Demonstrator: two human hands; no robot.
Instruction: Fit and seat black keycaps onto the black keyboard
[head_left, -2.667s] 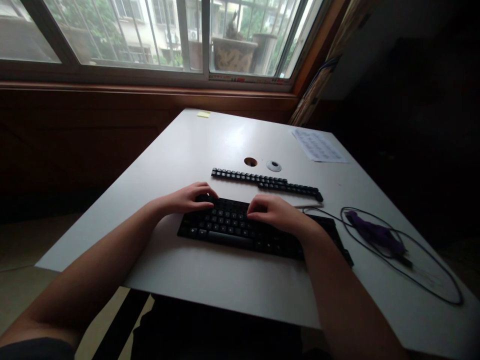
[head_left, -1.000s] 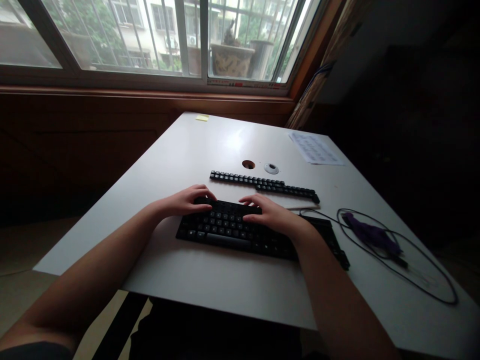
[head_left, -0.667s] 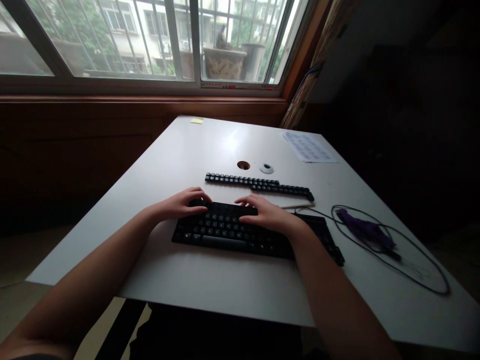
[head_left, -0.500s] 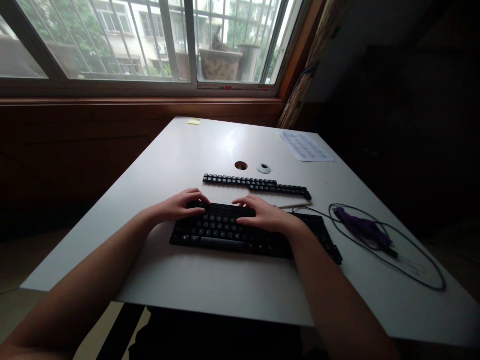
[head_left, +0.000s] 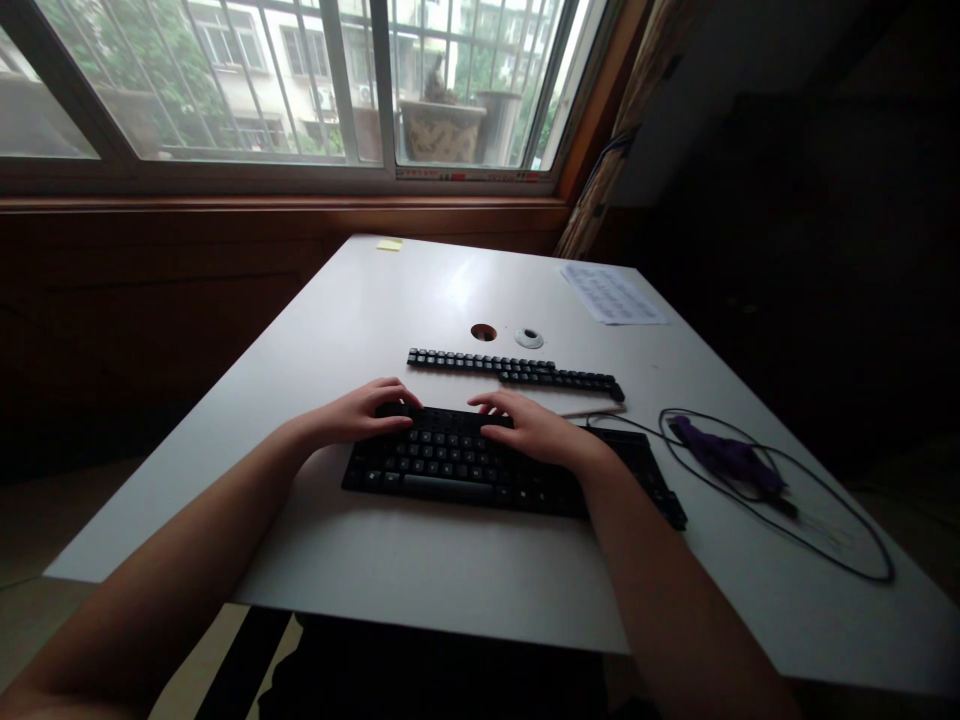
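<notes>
A black keyboard (head_left: 450, 465) lies on the white table (head_left: 420, 560) in front of me. My left hand (head_left: 360, 412) rests at the keyboard's top left corner, fingers curled down over its edge. My right hand (head_left: 536, 428) lies on the upper keys near the middle, fingers stretched forward and slightly spread. Neither hand holds anything loose that I can see. Behind the keyboard lies a long row of loose black keycaps (head_left: 514, 368) on a thin pale strip.
A black cable loop (head_left: 825, 545) with a purple object (head_left: 724, 455) lies at the right. A round hole (head_left: 483, 332) and a white cap (head_left: 529, 338) sit mid-table. A printed sheet (head_left: 613, 294) and yellow note (head_left: 389, 244) lie at the back. The window is behind.
My right hand's fingers have uncurled and stretched forward over the keys. The view has shifted slightly; my left hand stays at the keyboard's corner.
</notes>
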